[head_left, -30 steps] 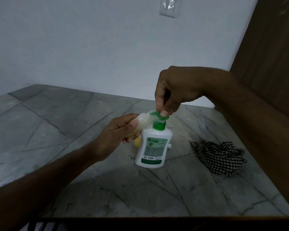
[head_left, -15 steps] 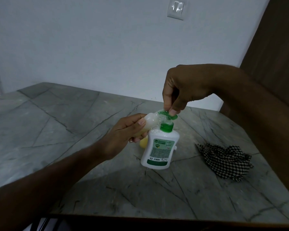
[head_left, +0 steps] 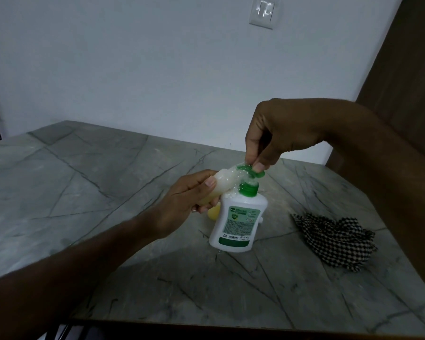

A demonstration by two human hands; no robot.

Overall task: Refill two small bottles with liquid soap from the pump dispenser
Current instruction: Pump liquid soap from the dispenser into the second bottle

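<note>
A white pump dispenser [head_left: 236, 224] with a green label and green pump head [head_left: 249, 171] stands upright on the grey marble table [head_left: 88, 182]. My right hand [head_left: 277, 133] comes from above, its fingertips curled onto the pump head. My left hand [head_left: 187, 200] grips a small pale bottle [head_left: 222, 184], tilted with its mouth against the spout. White foam covers the bottle's mouth, the spout and the dispenser's shoulder. A yellowish small object [head_left: 214, 213], partly hidden behind the dispenser, lies on the table; I cannot tell what it is.
A black-and-white checked cloth [head_left: 334, 241] lies crumpled on the table to the right of the dispenser. A white wall with a light switch [head_left: 261, 12] runs behind. A dark wooden door [head_left: 407, 69] stands at the right. The table's near edge runs along the bottom.
Both hands stay on the small bottle and pump head. The camera view has drifted, so everything sits slightly further right in frame. The foam at the spout looks much the same.
</note>
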